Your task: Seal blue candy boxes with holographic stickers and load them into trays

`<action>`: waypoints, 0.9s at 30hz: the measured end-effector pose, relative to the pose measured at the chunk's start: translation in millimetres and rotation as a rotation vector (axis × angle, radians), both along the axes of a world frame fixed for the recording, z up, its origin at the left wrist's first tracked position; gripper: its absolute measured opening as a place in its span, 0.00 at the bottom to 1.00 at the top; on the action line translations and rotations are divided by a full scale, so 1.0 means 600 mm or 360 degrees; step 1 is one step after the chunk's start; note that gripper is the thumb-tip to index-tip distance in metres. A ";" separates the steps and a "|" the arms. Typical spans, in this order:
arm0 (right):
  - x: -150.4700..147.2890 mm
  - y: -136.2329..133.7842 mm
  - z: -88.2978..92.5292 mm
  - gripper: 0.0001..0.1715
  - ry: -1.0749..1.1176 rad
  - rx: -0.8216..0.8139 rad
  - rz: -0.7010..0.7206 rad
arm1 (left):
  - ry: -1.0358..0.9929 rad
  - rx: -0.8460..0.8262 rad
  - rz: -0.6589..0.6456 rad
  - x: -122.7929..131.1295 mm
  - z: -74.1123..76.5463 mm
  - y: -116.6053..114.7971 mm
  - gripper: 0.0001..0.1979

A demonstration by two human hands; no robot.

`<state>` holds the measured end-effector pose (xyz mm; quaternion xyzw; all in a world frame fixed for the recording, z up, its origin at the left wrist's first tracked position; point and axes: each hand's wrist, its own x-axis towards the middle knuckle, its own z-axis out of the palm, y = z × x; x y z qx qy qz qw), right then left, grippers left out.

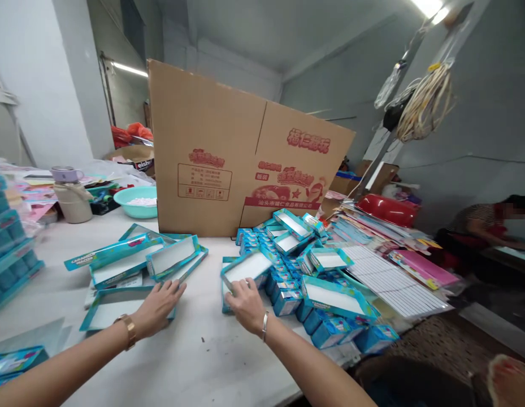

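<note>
My left hand lies palm down over the right end of a shallow blue cardboard tray, its fingers stretched out. My right hand grips the near edge of another blue tray, which is tilted, white inside and without contents. Part of one more blue tray shows beneath it. Left of centre, a loose pile of blue trays lies just beyond my left hand. Several small blue boxes stand in rows to the right of my right hand, with trays strewn on top.
A large brown carton stands at the back of the white table. Stacked blue packs rise at the left edge, near a flask and a green basin. A red basin and papers lie right; a person sits beyond.
</note>
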<state>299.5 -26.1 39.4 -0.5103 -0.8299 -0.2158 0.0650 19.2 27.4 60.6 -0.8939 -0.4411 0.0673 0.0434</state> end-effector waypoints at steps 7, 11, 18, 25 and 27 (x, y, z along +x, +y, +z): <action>-0.032 0.025 -0.059 0.08 -0.0045 -0.0069 0.0070 | -0.0108 0.0206 -0.0092 -0.057 0.050 -0.018 0.45; -0.024 0.014 -0.052 0.05 0.0000 -0.0042 0.0153 | -0.0090 0.0533 -0.0034 -0.123 0.078 0.010 0.43; -0.123 0.047 0.057 0.08 0.0181 0.0141 0.0424 | 0.0024 0.0179 0.0183 -0.220 0.076 0.020 0.42; -0.346 0.122 0.126 0.11 0.0091 0.0168 0.0868 | -0.0254 -0.0038 0.0303 -0.251 0.084 -0.058 0.25; -0.387 0.120 0.116 0.12 0.0052 0.0156 0.0911 | -0.0319 -0.0141 0.0319 -0.275 0.087 -0.092 0.23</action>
